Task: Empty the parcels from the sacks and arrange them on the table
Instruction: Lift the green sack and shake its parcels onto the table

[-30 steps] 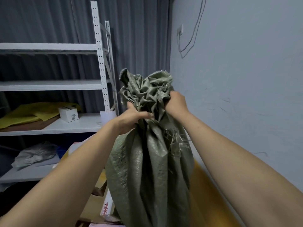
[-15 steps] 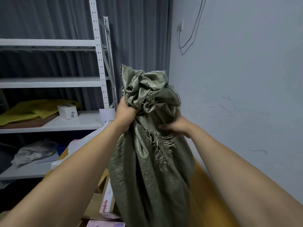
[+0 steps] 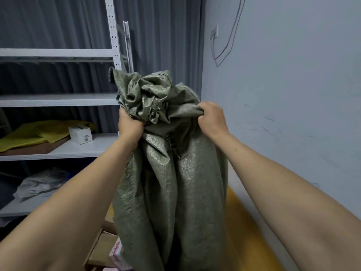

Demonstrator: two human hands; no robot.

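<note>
Tightly, left hand and right hand clench the bunched green sack, contents hidden

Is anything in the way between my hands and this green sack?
Nothing visible does. The left hand and the right hand each grip the bunched top of the green woven sack directly, fingers curled into the fabric.
</note>
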